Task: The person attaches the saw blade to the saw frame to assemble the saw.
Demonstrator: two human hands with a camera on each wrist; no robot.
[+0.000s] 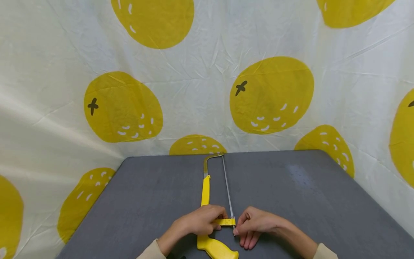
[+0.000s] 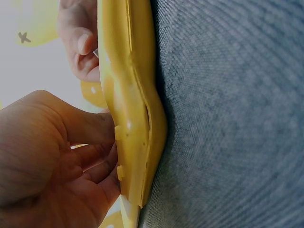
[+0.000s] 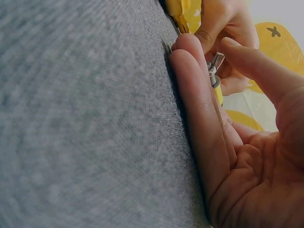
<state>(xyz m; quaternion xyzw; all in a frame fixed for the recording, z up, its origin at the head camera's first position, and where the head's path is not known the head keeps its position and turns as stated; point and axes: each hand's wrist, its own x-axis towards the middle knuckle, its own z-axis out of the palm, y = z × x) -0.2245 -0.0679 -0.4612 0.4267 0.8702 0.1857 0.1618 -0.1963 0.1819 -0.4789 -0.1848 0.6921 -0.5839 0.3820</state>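
Note:
A hacksaw [image 1: 206, 192] with a yellow frame and handle lies on the grey surface, its thin blade [image 1: 227, 187] running along the right side. My left hand [image 1: 204, 218] grips the yellow crosspiece between handle and blade, thumb below and fingers above. In the left wrist view the yellow handle [image 2: 130, 109] stands in front of those fingers. At the near end of the blade, my right hand [image 1: 255, 225] has its thumb and bent index finger around the metal wing nut [image 3: 217, 61]. The other fingers of that hand stretch along the cloth.
A grey cloth-covered table [image 1: 155, 194] carries the saw, whose far end reaches close to the back edge. Behind and at both sides hangs a white curtain [image 1: 200, 100] printed with yellow fruit. A small dark object [image 1: 183, 257] shows at the bottom edge, left of the handle.

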